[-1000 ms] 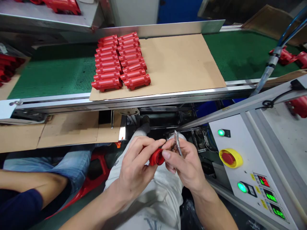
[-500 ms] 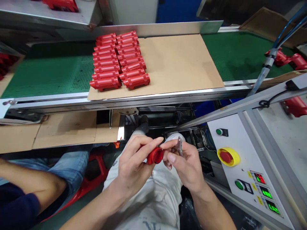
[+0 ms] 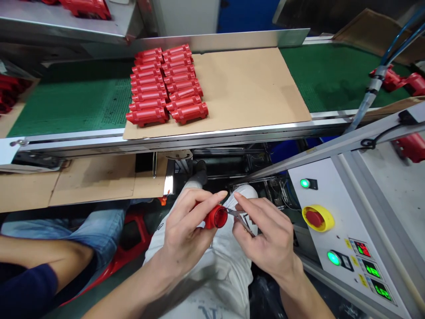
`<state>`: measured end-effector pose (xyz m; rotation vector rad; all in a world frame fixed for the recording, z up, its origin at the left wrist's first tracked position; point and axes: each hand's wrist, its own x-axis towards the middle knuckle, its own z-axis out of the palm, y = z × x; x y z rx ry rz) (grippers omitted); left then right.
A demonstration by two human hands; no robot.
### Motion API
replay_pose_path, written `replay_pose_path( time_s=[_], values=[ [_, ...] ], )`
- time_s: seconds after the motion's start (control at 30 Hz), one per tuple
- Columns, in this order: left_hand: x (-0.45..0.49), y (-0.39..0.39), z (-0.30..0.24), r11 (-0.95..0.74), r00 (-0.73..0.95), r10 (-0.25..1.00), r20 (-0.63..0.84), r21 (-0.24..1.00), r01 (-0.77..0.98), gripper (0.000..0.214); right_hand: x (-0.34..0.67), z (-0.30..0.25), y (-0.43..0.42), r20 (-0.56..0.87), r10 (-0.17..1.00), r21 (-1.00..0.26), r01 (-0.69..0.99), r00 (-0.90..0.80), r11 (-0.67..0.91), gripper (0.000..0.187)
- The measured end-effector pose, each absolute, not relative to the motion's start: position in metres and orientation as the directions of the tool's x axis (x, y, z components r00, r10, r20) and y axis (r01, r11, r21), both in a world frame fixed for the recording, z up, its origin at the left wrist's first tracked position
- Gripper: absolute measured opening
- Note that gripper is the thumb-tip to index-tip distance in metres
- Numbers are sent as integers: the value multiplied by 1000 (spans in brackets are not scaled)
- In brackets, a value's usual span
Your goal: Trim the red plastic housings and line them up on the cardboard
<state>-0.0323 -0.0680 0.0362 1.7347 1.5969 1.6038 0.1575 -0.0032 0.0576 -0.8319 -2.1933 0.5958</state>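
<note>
Left hand [image 3: 187, 237] grips a red plastic part [image 3: 215, 217]; right hand [image 3: 265, 235] pinches a metal tool [image 3: 239, 220], now tilted against it.

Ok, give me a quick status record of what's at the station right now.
Left hand: grips a red moulded part
Right hand: pinches a small metal tool
Tool tip: at the red moulded part's round end
Belt: rows of red parts on a cardboard sheet on a green conveyor belt
Nearby: co-worker's arm, left
</note>
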Motion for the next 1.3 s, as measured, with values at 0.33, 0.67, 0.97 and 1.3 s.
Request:
replay_pose_path(
  time_s=[0.33,0.67,0.97,1.3],
  values=[
    [-33,-69,36,-348,-218,830,514,782,517,60,160,51,-1,461,693,-596,385,-554,704,63],
    [-35,-71,37,-325,-212,856,471,810,488,62,159,50,0,478,683,-598,366,-552,713,62],
    [-36,-69,42,-164,-201,960,196,972,167,48,157,41,1,-18,837,-1000,31,-547,-2,27],
    [-54,-61,35,17,-266,964,-33,998,-61,15,157,24,11,-335,860,-858,-251,-384,-447,22]
  ],
)
